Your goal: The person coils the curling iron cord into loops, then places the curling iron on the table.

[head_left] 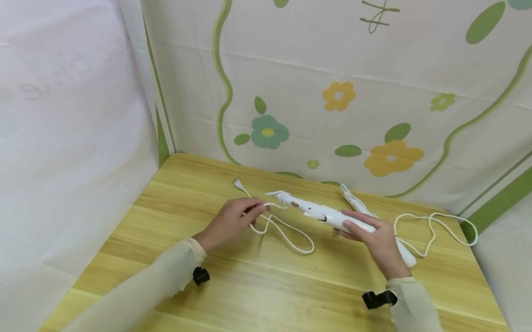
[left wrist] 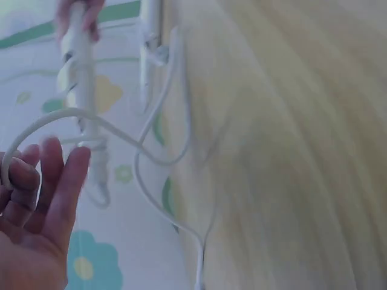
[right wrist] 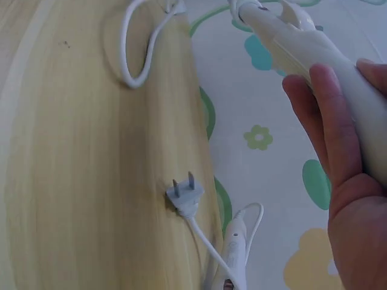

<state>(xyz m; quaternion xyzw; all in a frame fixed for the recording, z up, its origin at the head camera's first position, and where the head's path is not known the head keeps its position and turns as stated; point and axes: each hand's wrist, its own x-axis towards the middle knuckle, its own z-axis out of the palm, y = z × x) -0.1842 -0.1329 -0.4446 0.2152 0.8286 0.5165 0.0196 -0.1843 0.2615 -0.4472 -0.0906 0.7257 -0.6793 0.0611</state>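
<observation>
My right hand (head_left: pixel 380 241) grips a white curling iron (head_left: pixel 331 216) above the table, its far end pointing left. White cord is looped round that end, and a lever stands out from the body in the right wrist view. My left hand (head_left: pixel 235 217) pinches the iron's white cord (head_left: pixel 306 251) between thumb and fingers near the wrapped end. Slack cord hangs and loops down to the table, and its two-pin plug (head_left: pixel 238 184) lies beyond my left hand. Behind my right hand lies a second white iron (head_left: pixel 408 255), its middle partly hidden.
The second iron's cord (head_left: pixel 431 232) curls across the right of the wooden table (head_left: pixel 258 297). A second plug (right wrist: pixel 184 194) rests near the table's back edge. A flower-printed white cloth (head_left: pixel 298 86) stands behind the table, with white sheets at both sides.
</observation>
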